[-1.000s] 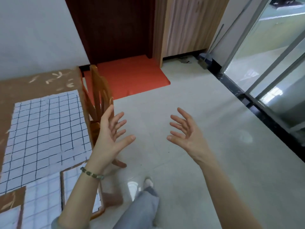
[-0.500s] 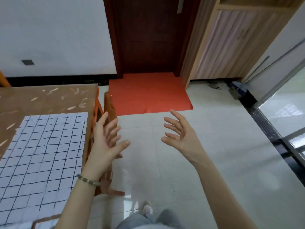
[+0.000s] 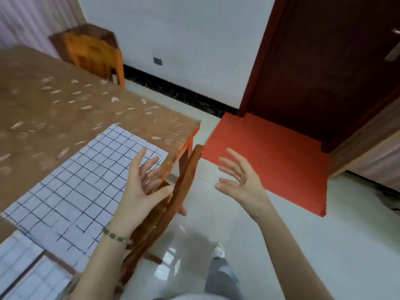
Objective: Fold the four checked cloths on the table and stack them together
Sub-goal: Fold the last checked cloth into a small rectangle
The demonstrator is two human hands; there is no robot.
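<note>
A white cloth with a dark grid [image 3: 71, 187] lies flat on the brown leaf-patterned table [image 3: 54, 109], near its right edge. Two more checked cloths show at the bottom left, one [image 3: 15, 256] at the frame's edge and one [image 3: 43, 282] below it. My left hand [image 3: 142, 187] hovers open, fingers spread, over the table's right edge and the chair back. My right hand [image 3: 240, 180] is open too, held in the air above the floor to the right of the table. Neither hand touches a cloth.
A wooden chair [image 3: 171, 204] is tucked against the table's right side, just under my left hand. Another wooden chair [image 3: 93, 53] stands at the table's far end. A red mat [image 3: 266, 156] lies before a dark door [image 3: 324, 61]. My leg and shoe [image 3: 218, 252] are below.
The view has swung left, bringing more of the table and the gridded cloth into sight. Both hands stay open and raised, and the left one now hovers over the table's edge.
</note>
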